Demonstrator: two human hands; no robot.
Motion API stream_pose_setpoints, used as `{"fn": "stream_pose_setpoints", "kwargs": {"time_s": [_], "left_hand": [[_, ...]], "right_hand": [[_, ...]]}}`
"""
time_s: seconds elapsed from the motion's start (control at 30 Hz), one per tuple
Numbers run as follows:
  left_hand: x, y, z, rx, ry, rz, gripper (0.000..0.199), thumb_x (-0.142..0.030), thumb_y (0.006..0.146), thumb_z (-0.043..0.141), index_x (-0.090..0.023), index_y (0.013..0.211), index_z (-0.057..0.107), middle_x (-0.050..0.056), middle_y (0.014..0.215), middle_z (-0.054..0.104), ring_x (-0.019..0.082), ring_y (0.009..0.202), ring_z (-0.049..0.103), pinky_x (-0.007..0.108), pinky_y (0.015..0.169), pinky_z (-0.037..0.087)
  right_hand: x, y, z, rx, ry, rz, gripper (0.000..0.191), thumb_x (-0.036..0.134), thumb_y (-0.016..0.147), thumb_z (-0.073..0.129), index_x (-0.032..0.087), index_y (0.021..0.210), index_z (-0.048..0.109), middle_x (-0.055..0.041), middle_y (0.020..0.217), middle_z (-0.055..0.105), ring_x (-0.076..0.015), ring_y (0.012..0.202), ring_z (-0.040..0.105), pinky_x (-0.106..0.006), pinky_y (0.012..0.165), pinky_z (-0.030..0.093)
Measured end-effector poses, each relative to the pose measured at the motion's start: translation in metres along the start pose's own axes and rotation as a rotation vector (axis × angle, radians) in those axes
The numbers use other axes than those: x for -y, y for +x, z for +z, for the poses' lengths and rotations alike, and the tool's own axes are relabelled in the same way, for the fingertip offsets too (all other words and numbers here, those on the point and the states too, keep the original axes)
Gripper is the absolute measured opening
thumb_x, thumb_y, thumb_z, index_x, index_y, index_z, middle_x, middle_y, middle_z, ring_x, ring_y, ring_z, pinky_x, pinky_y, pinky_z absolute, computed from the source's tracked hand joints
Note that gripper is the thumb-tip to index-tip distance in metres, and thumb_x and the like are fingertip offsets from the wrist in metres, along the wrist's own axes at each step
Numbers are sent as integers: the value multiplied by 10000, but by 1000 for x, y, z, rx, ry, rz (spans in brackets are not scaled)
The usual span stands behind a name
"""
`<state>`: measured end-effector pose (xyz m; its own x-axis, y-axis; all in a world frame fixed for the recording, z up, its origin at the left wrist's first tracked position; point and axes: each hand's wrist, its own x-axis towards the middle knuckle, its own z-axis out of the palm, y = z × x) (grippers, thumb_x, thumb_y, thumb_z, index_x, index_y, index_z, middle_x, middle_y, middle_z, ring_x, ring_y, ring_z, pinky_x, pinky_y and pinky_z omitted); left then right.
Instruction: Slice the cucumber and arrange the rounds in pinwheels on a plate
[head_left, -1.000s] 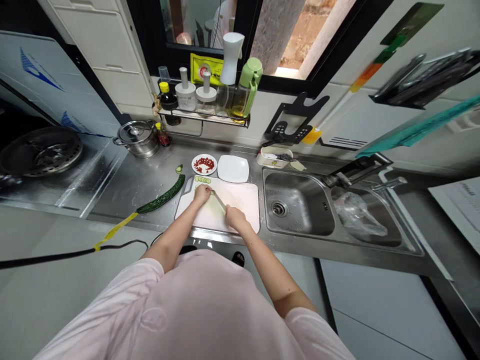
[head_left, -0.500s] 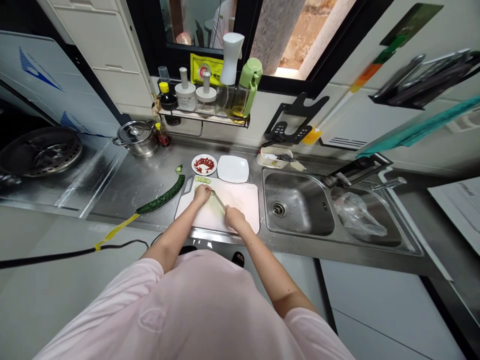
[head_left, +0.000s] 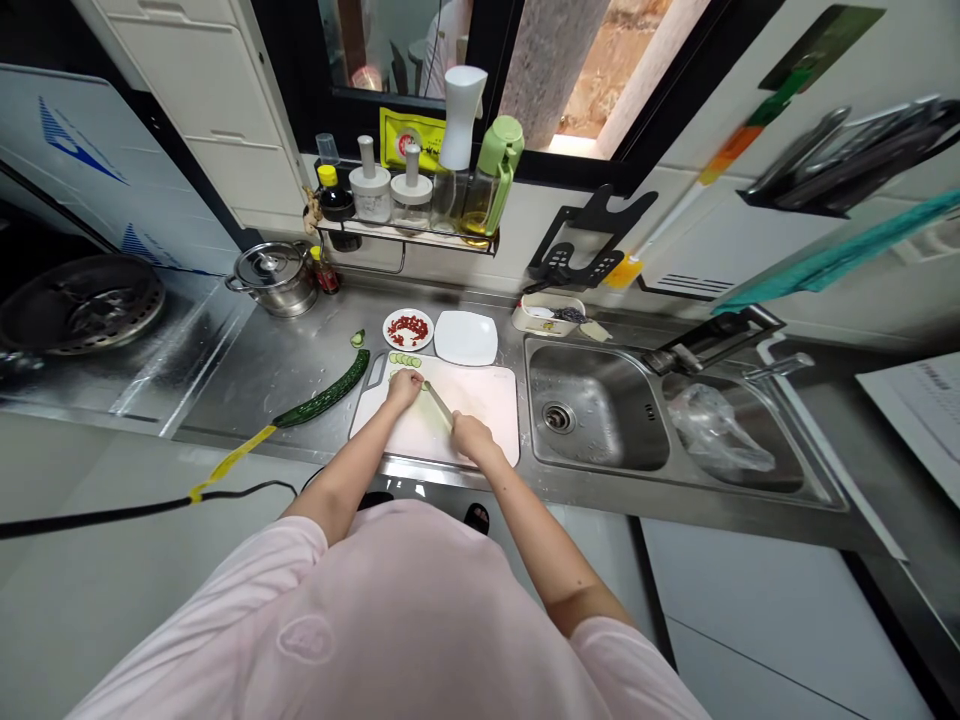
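My right hand [head_left: 471,437] is closed around the handle of a knife [head_left: 439,404], whose blade slants away to the left over a white cutting board [head_left: 491,405]. By the blade's far end shows a small bit of green cucumber [head_left: 425,385]. My left hand [head_left: 405,388] is closed on the cucumber piece beside it, mostly hidden by the fingers. Several cucumber slices [head_left: 405,360] lie in a row at the board's back left. Left of the board rests a long, dark green cucumber [head_left: 322,398], with small cut cucumber ends [head_left: 358,338] behind it.
Behind the board stand a plate of chopped red pieces [head_left: 408,343] and a white square plate [head_left: 466,338]. A double sink [head_left: 600,455] is on the right. A lidded pot [head_left: 274,275] stands back left, and a shelf [head_left: 420,235] with bottles and jars hangs on the wall.
My right hand and the knife have shifted very slightly to the right. My left hand stays almost in place, and everything else looks the same.
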<state>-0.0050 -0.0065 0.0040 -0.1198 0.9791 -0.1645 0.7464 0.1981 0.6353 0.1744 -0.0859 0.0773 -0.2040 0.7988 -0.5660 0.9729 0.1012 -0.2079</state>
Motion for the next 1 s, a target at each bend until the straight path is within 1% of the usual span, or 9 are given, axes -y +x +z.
{"fn": "stream_pose_setpoints", "kwargs": {"time_s": [0.23,0.4,0.5,0.7,0.83,1.0], "left_hand": [[2,1,2,-12,-14,3,223,-129,771,546,-179,864,743,47,928,714,165,868,628,243,805,462],[6,4,5,-35,-14,20,225,-125,764,547,-184,855,744,47,949,708,170,897,621,252,827,459],[7,4,6,-35,-8,25,229,-125,762,544,-186,852,745,47,946,707,173,898,620,259,835,459],[5,4,5,-28,-9,27,224,-125,756,552,-186,853,745,48,910,711,176,888,625,260,834,461],[6,5,5,-22,-2,17,232,-130,761,548,-187,869,744,48,944,709,171,900,623,255,844,460],[6,5,6,-18,7,23,237,-142,763,536,-181,882,738,51,946,702,166,869,618,254,824,460]], "right_hand": [[-2,-5,6,-11,6,1,301,127,898,363,158,1157,514,-160,1047,657,-244,975,637,-305,739,455],[-10,-16,14,-17,-15,-1,289,125,891,360,153,1132,517,-160,1033,658,-244,953,641,-306,724,452],[-13,-19,16,-14,-15,-5,301,123,887,351,152,1136,516,-165,1032,657,-251,952,640,-314,717,453],[-7,-11,11,-18,0,-2,317,108,882,342,151,1143,517,-168,1046,655,-255,967,638,-321,728,457],[-2,-6,8,-22,7,-4,321,108,880,350,152,1152,513,-167,1054,654,-261,975,637,-323,733,460],[1,-3,6,-19,8,-1,312,117,882,365,157,1158,504,-165,1059,653,-259,995,633,-321,747,462]]}}
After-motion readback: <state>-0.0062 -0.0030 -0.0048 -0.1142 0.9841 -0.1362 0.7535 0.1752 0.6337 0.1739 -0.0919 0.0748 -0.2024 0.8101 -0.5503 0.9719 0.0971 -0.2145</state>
